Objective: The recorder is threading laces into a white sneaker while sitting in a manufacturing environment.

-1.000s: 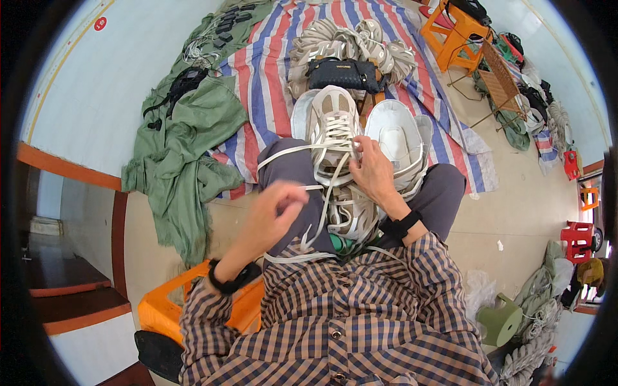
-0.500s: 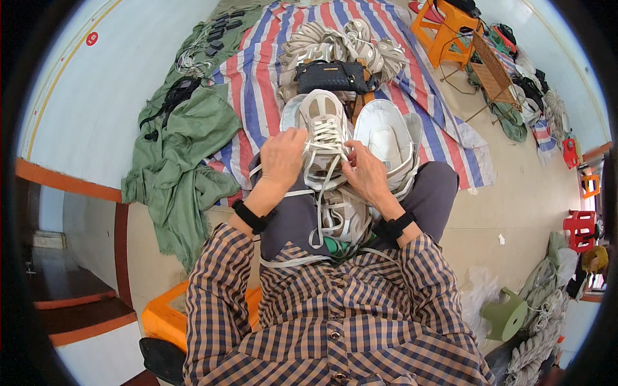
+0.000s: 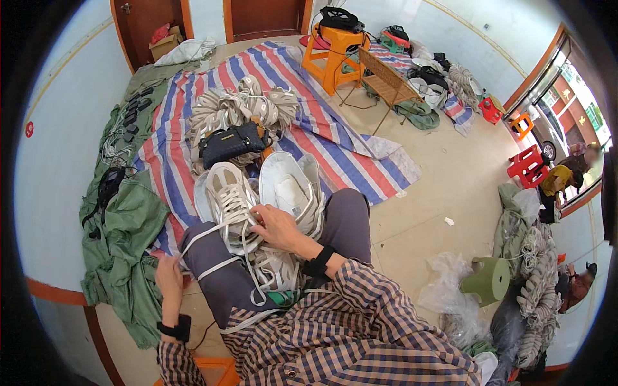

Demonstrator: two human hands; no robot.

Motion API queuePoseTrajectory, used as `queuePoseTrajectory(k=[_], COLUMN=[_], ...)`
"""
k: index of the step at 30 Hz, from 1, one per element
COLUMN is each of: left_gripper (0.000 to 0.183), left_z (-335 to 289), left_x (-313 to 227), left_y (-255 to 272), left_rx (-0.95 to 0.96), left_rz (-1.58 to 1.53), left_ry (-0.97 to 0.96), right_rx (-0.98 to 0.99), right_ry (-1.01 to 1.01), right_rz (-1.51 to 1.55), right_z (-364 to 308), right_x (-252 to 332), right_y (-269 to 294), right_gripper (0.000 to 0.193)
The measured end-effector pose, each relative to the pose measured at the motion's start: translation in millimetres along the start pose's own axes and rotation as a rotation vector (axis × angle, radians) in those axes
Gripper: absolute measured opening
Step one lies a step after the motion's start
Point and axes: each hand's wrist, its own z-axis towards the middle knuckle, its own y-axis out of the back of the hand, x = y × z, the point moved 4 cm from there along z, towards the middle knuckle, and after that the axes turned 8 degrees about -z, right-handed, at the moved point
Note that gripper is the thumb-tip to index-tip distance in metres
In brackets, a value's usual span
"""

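A beige and white sneaker point(image 3: 226, 186) rests on my lap, toe pointing away, with pale laces threaded criss-cross through its eyelets. My right hand point(image 3: 280, 228) grips the sneaker's right side, fingertips at the eyelet edge. Out to the left, beside my knee, my left hand point(image 3: 168, 278) is closed on a shoelace point(image 3: 201, 235) drawn taut from the sneaker. Another loose lace end dangles over a second sneaker point(image 3: 278, 267) lower on my lap. Pale shoe uppers point(image 3: 290, 186) stand nested to the right of the laced one.
Ahead, a striped sheet point(image 3: 341, 161) bears a heap of sneakers point(image 3: 222, 109) and a black bag point(image 3: 233, 143). Green cloth point(image 3: 132, 251) lies at left. A green stool point(image 3: 486, 281) and shoe bundles point(image 3: 537, 289) are at right. People point(image 3: 566, 177) sit near the doorway.
My left hand has moved from the sneaker out to the lower left, pulling the lace. My right hand stays at the sneaker. The view has swung to the right.
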Motion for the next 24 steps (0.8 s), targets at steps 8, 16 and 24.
queuePoseTrajectory(k=[8, 16, 24], left_gripper=[0.02, 0.033, 0.016], left_z=[-114, -127, -20], left_x=[58, 11, -66], left_y=[-31, -29, 24], left_rx=[0.302, 0.517, 0.169], left_rz=[-0.328, -0.3, -1.063], left_ry=[0.572, 0.408, 0.679], right_rx=[0.018, 0.118, 0.564], right_ry=[-0.006, 0.052, -0.18], right_rz=[0.039, 0.223, 0.431], right_z=[-3, 0, -4], right_x=[-4, 22, 35], right_y=[2, 3, -25], right_gripper=[0.032, 0.02, 0.044])
